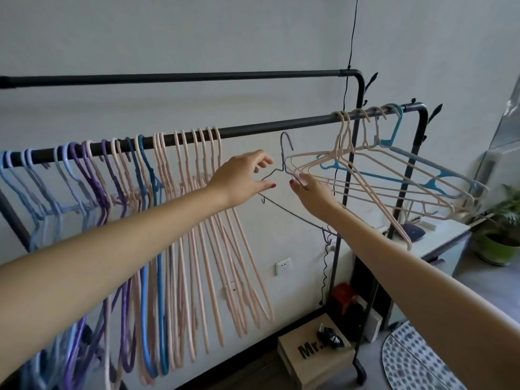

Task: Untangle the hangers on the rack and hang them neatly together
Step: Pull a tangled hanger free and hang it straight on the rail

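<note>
Between the two groups of hangers on the front rail [267,128] of a black clothes rack, a thin dark wire hanger [284,167] is held off the rail, its hook uppermost and just below the rail. To the left hangs a tidy row [157,209] of blue, purple and pink hangers, hooks over the rail and bodies hanging straight down. To the right, a tangled cluster [394,175] of pink hangers and one turquoise hanger hangs splayed, the bodies swung up and out toward the right.

The left hand [242,175] reaches in with thumb and fingers narrowly parted about the wire hanger's left shoulder; whether it actually pinches the wire cannot be told. The right hand [309,190] has its fingertips at the point where the wire hanger's neck meets the nearest pink hanger, apparently pinching there, though the exact contact is hidden.

The step in hand appears to be freeing the wire hanger from the cluster. Done well, one hand steadies the pink hanger while the other slides the wire out along the gap instead of pulling across it, so that the cluster is not dragged off the rail.

The wire hanger's hook opens rightward; its long axis runs from upper left to lower right, its far end low near the rack's upright post [344,220].
</note>
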